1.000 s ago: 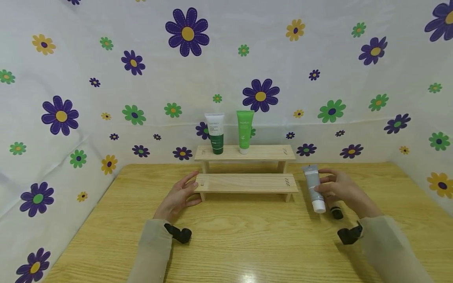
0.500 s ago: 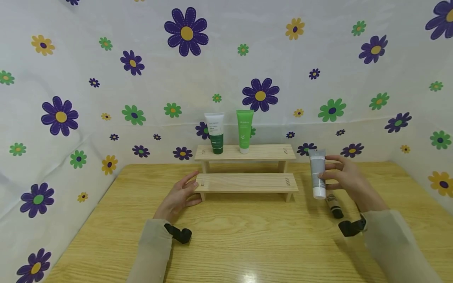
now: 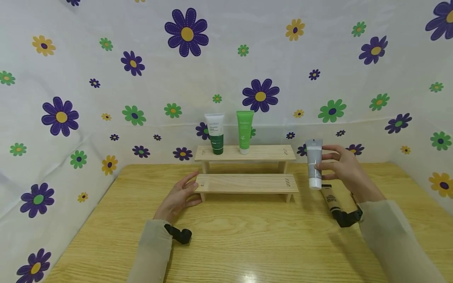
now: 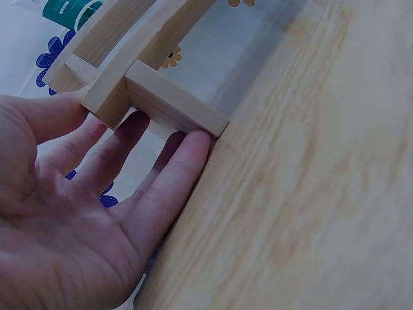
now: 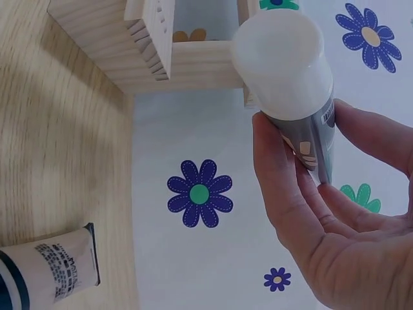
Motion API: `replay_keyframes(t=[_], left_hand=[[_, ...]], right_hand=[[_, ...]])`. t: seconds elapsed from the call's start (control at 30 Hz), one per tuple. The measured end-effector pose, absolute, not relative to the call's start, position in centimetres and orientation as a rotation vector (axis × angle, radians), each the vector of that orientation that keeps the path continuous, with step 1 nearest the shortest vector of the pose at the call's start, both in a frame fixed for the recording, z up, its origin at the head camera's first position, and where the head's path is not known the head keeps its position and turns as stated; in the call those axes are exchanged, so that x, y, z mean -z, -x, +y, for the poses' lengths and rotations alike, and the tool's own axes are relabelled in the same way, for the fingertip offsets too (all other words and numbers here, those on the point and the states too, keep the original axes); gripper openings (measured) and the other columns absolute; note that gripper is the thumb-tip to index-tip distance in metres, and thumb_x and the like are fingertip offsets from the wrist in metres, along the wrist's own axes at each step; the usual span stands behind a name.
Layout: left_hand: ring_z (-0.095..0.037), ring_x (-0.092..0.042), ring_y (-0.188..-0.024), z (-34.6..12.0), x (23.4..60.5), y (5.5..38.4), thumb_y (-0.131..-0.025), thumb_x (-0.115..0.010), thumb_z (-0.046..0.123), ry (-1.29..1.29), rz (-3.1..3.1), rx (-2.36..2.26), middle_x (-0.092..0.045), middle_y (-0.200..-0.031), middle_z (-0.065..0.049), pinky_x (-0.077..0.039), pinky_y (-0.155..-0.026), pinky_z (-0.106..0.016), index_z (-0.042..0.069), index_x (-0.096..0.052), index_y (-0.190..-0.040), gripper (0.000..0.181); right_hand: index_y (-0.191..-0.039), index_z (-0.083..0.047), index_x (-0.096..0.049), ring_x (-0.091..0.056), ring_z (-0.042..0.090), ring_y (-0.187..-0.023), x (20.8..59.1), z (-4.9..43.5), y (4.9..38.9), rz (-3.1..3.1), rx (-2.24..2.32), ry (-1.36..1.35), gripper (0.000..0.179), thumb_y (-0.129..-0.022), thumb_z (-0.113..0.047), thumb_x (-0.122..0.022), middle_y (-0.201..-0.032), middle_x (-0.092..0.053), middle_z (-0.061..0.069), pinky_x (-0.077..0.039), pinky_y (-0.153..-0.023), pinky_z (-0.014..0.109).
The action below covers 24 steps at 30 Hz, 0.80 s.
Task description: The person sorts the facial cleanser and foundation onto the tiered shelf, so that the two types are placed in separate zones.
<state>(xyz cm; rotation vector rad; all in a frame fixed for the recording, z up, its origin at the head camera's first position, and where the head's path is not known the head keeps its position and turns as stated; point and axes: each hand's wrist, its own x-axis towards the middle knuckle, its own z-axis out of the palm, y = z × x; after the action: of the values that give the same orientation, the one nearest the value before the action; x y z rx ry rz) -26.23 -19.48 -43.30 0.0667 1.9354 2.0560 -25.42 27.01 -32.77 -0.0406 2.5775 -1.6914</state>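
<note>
My right hand pinches a grey tube with a white cap, raised off the table to the right of a two-step wooden shelf. The tube stands nearly upright, cap down; in the right wrist view its white cap faces the camera. My left hand grips the shelf's left end, thumb on the lower board and fingers against the leg. On the upper step stand a white-and-dark-green tube and a bright green tube, caps down. The lower step bears nothing.
A beige tube with a black cap lies on the wooden table below my right hand, partly behind the wrist camera. A flower-patterned cloth hangs close behind the shelf and along both sides.
My right hand has lifted the grey tube upward and brought it more upright. The beige tube beneath has come more into sight. My left hand stays at the shelf.
</note>
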Motion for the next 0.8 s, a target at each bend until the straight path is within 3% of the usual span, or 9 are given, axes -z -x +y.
replay_keyframes(t=[0.53, 0.8], left_hand=[[-0.046, -0.041, -0.137, -19.6, 43.4, 26.3, -0.111, -0.04, 0.014, -0.075, 1.958, -2.038, -0.027, -0.162, -0.023, -0.053, -0.096, -0.046, 0.014, -0.021, -0.163, 0.056], [-0.045, -0.043, -0.137, -19.6, 43.5, 26.5, -0.111, -0.041, 0.014, -0.085, 1.954, -2.036, -0.028, -0.162, -0.023, -0.054, -0.094, -0.044, 0.014, -0.02, -0.163, 0.056]], right_hand=[[-0.159, 0.002, -0.014, -0.052, 0.037, -0.117, 31.6, 25.4, 25.9, 2.548, 1.807, 0.092, 0.08, -0.097, 0.0, -0.064, -0.149, -0.035, 0.033, -0.06, -0.081, 0.037], [-0.159, 0.002, -0.014, -0.052, 0.036, -0.119, 31.4, 24.6, 26.4, 2.536, 1.866, 0.097, 0.081, -0.096, 0.005, -0.065, -0.15, -0.034, 0.032, -0.059, -0.082, 0.035]])
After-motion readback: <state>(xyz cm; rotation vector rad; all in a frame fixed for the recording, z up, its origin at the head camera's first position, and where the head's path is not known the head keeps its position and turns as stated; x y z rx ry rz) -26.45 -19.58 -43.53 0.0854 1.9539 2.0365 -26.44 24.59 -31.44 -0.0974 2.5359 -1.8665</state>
